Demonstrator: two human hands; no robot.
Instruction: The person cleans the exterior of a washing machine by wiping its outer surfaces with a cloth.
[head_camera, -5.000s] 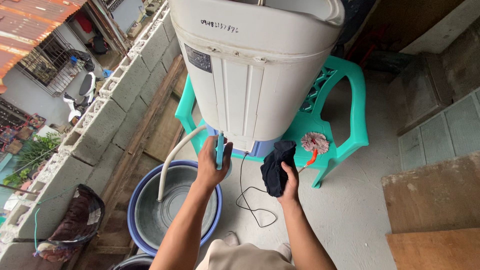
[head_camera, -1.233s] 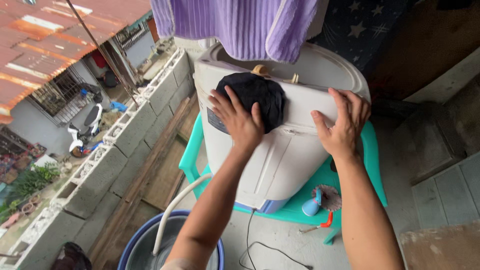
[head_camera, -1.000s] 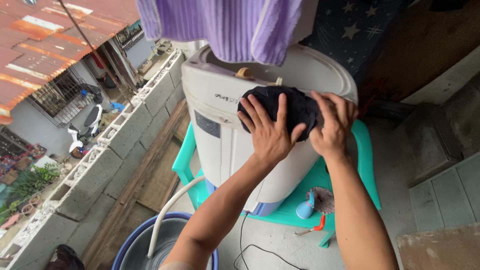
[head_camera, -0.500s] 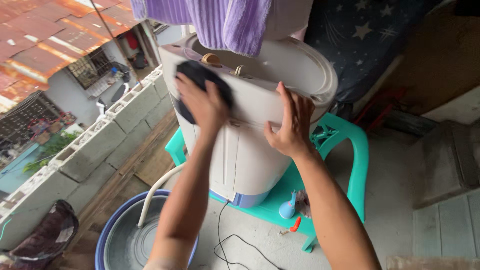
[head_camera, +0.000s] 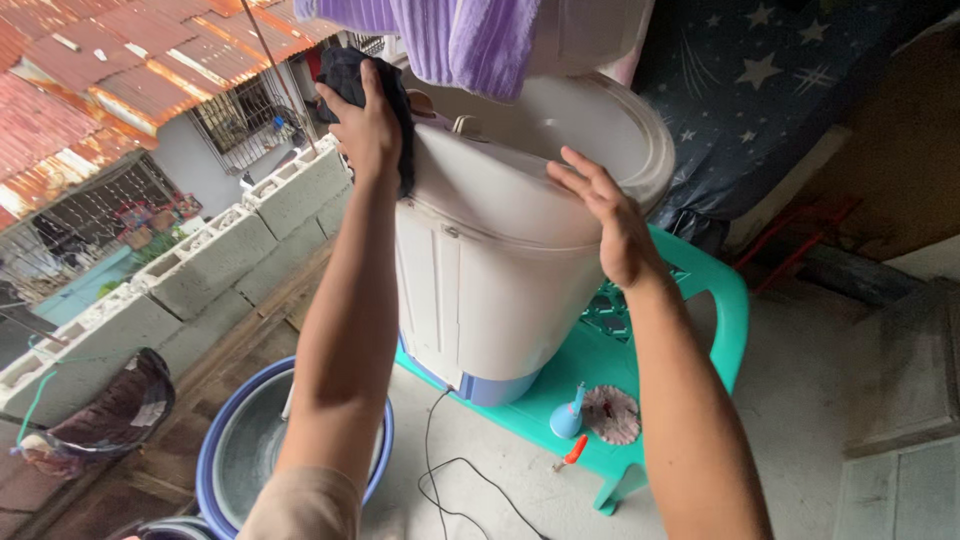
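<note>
An open-air terrace with a bare concrete floor, edged by a low wall of grey hollow blocks (head_camera: 215, 245), looks out over rusty corrugated roofs (head_camera: 120, 70); a purple towel (head_camera: 465, 40) hangs from above.

The dark cloth (head_camera: 352, 72) sits bunched at the upper left edge of the white washing tub (head_camera: 500, 260), pressed against its rim by the left hand (head_camera: 368, 125). That grip is closed over the cloth, fingers folded across the top of the wad. The cloth looks soft and limp (probably light, and heavier if damp — the picture does not settle that); it should crumple to any shape, so a gathered fistful in the middle seems the safest hold, as loose ends would trail.

The right hand (head_camera: 610, 225) is spread flat with fingers apart against the tub's upper right side and holds nothing. The tub itself looks like smooth, rigid plastic, likely slippery under a bare palm and bulky rather than dense; judged from its shape, the rim and the ridge just under the lid (head_camera: 560, 130) give the best purchase, and a hand on each side would steady it.

The tub stands on a turquoise plastic chair (head_camera: 700, 300) — a narrow perch for it. On the seat beside its base lie a small blue brush (head_camera: 568, 418), a frilled pinkish scrubber (head_camera: 612, 415) and an orange-handled tool (head_camera: 572, 453). A black cord (head_camera: 440, 480) trails onto the floor, near a blue-rimmed basin (head_camera: 235, 460) below the left arm.
</note>
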